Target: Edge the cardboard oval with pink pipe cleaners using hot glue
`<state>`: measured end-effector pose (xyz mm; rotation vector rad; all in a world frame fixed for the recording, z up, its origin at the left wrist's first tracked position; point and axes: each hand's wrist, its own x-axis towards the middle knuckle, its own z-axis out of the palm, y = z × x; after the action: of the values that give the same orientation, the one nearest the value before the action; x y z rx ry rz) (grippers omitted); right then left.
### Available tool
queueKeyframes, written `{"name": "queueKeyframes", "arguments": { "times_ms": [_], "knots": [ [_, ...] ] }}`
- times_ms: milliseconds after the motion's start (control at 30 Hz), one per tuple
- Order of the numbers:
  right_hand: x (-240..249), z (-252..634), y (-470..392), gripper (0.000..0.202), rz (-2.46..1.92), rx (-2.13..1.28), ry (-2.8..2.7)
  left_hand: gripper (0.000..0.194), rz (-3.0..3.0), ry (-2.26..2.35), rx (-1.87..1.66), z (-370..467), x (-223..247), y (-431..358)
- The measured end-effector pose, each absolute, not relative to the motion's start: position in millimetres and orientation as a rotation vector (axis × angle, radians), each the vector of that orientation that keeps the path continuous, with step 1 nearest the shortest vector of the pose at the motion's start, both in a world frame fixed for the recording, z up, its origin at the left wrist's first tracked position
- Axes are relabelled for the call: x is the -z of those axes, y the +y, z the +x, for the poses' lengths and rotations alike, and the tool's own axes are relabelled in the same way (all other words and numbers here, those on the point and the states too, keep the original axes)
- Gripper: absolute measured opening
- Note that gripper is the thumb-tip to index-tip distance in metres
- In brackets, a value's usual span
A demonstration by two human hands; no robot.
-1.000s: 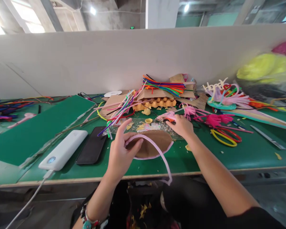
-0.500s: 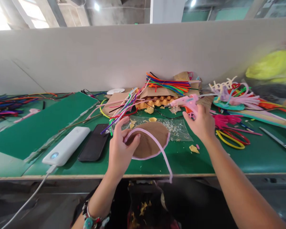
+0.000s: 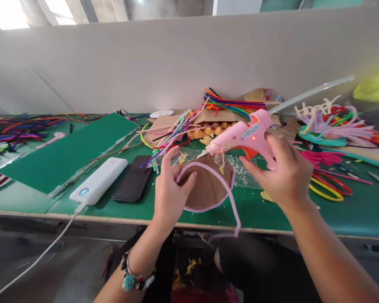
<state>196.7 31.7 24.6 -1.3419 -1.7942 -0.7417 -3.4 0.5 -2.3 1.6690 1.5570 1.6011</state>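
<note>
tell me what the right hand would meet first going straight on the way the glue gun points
Nozzle first, the right hand with its pink glue gun would probably meet the lilac strip near the left hand, though depth is unclear and the brown cardboard could come first.

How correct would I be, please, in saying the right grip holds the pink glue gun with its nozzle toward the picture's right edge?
Not quite: the right grip holds the pink glue gun, but in the head view its nozzle points left.
</note>
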Motion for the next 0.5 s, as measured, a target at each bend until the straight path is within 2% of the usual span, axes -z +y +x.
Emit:
{"name": "queueKeyframes", "arguments": {
  "times_ms": [500],
  "knots": [
    [-21.9,194.0,30.0,0.042,-1.283,0.779,-1.858,0.055,1.716,1.579,-1.546,-3.1,1.3,-0.2]
  ]
}}
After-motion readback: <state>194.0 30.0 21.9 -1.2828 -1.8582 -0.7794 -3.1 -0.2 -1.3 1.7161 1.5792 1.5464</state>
